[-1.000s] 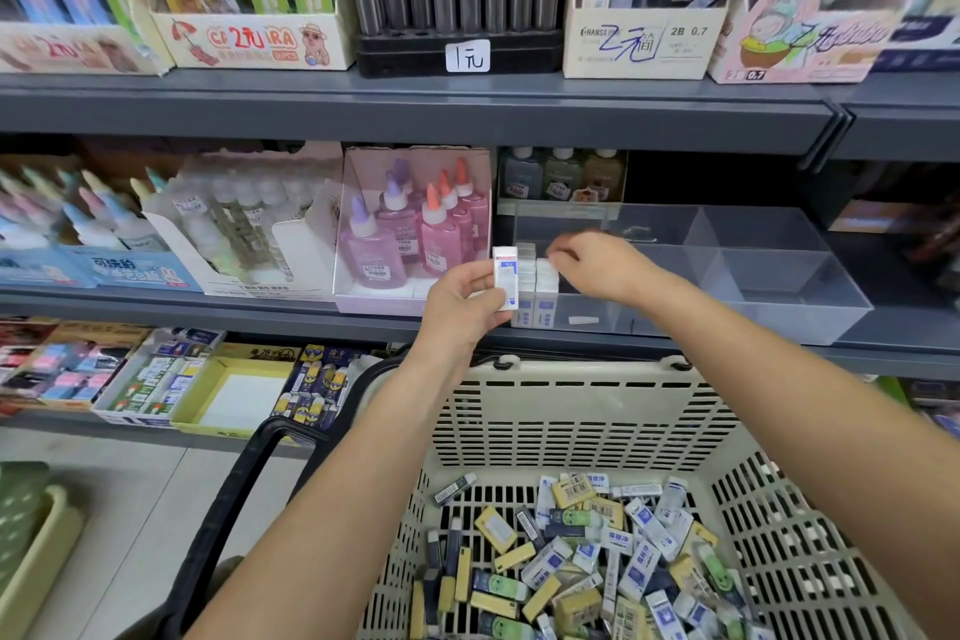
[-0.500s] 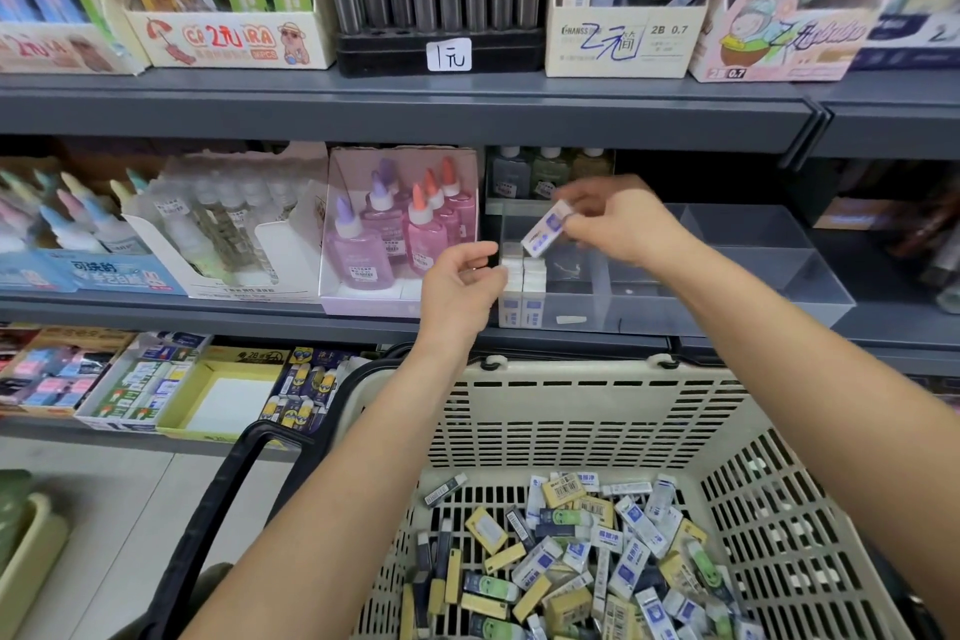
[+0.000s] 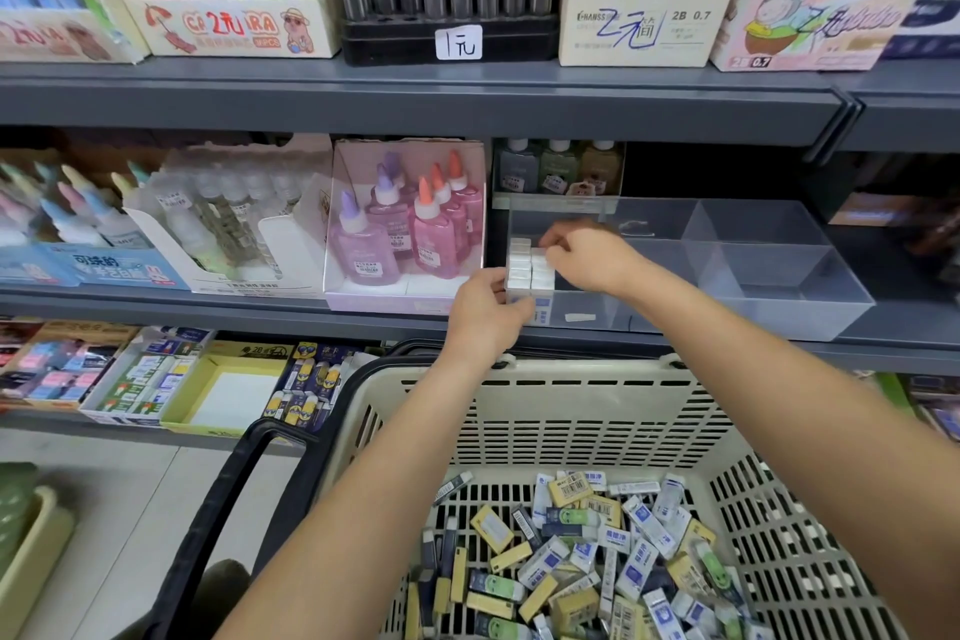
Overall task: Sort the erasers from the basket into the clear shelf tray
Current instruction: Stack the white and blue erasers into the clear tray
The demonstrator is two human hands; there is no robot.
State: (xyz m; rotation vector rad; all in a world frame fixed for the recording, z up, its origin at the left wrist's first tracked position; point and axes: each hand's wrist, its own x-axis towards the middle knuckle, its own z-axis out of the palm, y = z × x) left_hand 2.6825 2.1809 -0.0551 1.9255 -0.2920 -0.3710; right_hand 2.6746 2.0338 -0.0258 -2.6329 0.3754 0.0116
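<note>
erasers (image 3: 529,270) stand upright in the clear tray (image 3: 779,286), right hand (image 3: 589,257) touching them.

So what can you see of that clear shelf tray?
The clear tray looks like transparent plastic: a rectangular box with clear dividers. It sits on the grey shelf beside the pink glue box. White erasers stand packed in its front left corner; the right hand pinches one, the left hand grips that corner.

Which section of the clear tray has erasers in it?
The leftmost section, next to the pink glue bottles: white erasers stand packed at its left wall. The right-hand sections show none.
</note>
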